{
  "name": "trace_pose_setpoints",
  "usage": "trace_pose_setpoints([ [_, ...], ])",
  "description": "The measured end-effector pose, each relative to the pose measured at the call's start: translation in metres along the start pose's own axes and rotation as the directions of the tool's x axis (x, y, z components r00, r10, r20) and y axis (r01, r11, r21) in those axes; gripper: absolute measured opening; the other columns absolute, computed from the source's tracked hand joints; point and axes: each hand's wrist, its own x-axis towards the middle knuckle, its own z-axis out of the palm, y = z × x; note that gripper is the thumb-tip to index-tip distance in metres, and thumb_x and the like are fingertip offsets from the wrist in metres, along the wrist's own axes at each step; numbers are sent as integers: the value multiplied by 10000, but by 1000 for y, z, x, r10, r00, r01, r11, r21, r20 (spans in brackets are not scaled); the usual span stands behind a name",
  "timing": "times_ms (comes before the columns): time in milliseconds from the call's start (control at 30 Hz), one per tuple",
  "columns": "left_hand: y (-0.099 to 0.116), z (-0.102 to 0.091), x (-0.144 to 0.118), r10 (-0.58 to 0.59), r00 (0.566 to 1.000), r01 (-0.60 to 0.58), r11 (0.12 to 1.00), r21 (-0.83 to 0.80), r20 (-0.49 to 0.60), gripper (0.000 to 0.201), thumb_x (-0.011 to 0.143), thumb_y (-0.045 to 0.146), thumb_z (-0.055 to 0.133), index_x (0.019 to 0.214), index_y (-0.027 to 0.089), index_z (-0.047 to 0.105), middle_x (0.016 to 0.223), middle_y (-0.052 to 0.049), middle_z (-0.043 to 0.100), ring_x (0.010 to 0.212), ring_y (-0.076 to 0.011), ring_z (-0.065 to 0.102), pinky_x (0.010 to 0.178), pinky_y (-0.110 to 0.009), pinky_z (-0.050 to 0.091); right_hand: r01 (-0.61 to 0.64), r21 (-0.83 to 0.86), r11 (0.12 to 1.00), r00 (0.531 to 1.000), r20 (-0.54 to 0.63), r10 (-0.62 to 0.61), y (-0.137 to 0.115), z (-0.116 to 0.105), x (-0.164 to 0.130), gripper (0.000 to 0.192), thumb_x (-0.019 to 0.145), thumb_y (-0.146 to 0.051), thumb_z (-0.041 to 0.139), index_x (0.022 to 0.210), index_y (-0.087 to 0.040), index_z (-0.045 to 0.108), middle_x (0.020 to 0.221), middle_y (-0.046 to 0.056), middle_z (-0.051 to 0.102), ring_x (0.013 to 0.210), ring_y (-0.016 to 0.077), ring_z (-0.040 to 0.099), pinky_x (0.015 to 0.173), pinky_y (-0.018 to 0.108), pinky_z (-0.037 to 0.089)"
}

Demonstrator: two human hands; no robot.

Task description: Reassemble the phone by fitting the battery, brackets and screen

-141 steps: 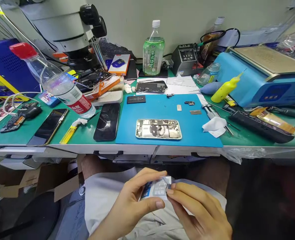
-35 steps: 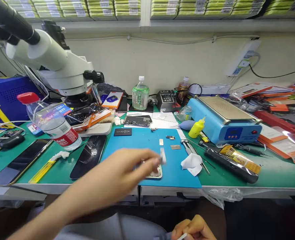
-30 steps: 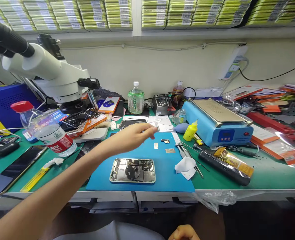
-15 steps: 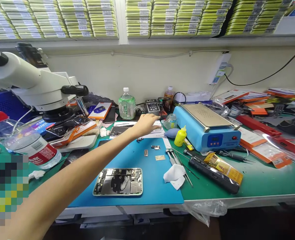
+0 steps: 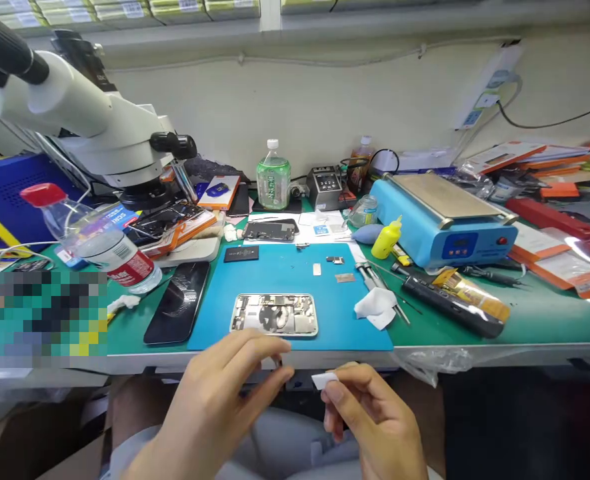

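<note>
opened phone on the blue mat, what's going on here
A person is holding a small white piece pinched in the right hand. The left hand is beside it, thumb and fingers parted, with nothing visible in its grip. The opened phone lies beyond the hands on the blue mat, its insides exposed. A black battery and a few small parts lie loose on the mat.

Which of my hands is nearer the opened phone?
Left: your left hand is just in front of the opened phone; your right hand, holding a small white piece, is farther off to the right.
</note>
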Motion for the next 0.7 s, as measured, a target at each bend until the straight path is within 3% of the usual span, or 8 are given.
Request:
trace_pose_setpoints([
  [67, -4, -7, -29, -82, 997, 82, 993, -81, -4, 106, 1083, 234, 688, 1186, 243, 709, 981, -7, 784, 742, -106, 723, 663, -174, 579, -56, 3, 998, 997, 52, 56, -1, 16, -4, 495, 678, -616, 989, 728, -183, 756, 691, 2, 639, 525, 96, 558, 498, 220, 412],
  [167, -6, -14, -53, -108, 993, 104, 991, -89, -44, 208, 1071, 213, 709, 1275, 245, 736, 1086, -40, 804, 898, -128, 780, 802, -172, 623, -105, -13, 994, 988, 115, 106, 3, 33, -15, 533, 653, -609, 1005, 636, -175, 697, 636, -15, 582, 524, 83, 527, 503, 214, 388],
  [233, -6, -15, -61, -94, 994, 89, 991, -101, -47, 232, 1061, 242, 734, 1292, 228, 749, 1106, -59, 809, 975, -145, 795, 889, -180, 628, -103, -36, 994, 984, 141, 107, 6, 40, -22, 529, 647, -608, 1010, 625, -184, 695, 625, -18, 568, 534, 89, 520, 508, 225, 395],
  [333, -6, -14, -69, -119, 990, 99, 972, -213, -81, 229, 1058, 304, 744, 1263, 203, 763, 1020, -53, 796, 900, -126, 786, 824, -150, 619, -52, -90, 995, 982, 178, 67, 9, 49, -31, 503, 660, -593, 1012, 625, -193, 710, 637, -15, 567, 559, 96, 508, 538, 241, 434],
  [500, -6, -12, -82, -222, 971, 164, 894, -416, -95, 184, 1028, 112, 727, 1174, 214, 776, 958, -36, 805, 813, -115, 761, 751, -151, 606, -128, -77, 989, 952, 268, 145, 12, 53, -36, 590, 587, -632, 1040, 595, -180, 661, 643, -32, 537, 525, 74, 482, 520, 232, 427],
  [567, -4, -11, -85, -340, 938, 250, 798, -549, -67, 152, 1003, 146, 772, 1120, 235, 810, 942, -37, 802, 833, -135, 761, 756, -178, 607, -188, -28, 982, 925, 330, 187, 17, 53, -36, 648, 571, -676, 1031, 611, -178, 618, 648, -45, 524, 500, 61, 473, 482, 212, 386],
  [600, -3, -10, -87, -432, 902, 317, 701, -638, -26, 92, 992, 202, 803, 1072, 239, 829, 935, -41, 791, 832, -145, 757, 744, -194, 607, -208, -5, 978, 914, 355, 196, 20, 53, -36, 657, 601, -693, 1011, 631, -182, 600, 653, -50, 518, 492, 58, 471, 467, 202, 367],
  [700, 2, -7, -87, -656, 727, 463, 250, -850, 203, 195, 937, 406, 882, 933, 216, 840, 916, -42, 745, 748, -148, 731, 676, -237, 605, -210, -9, 978, 882, 429, 193, 28, 54, -37, 566, 800, -690, 894, 720, -205, 613, 687, -31, 561, 522, 92, 544, 446, 191, 365],
])
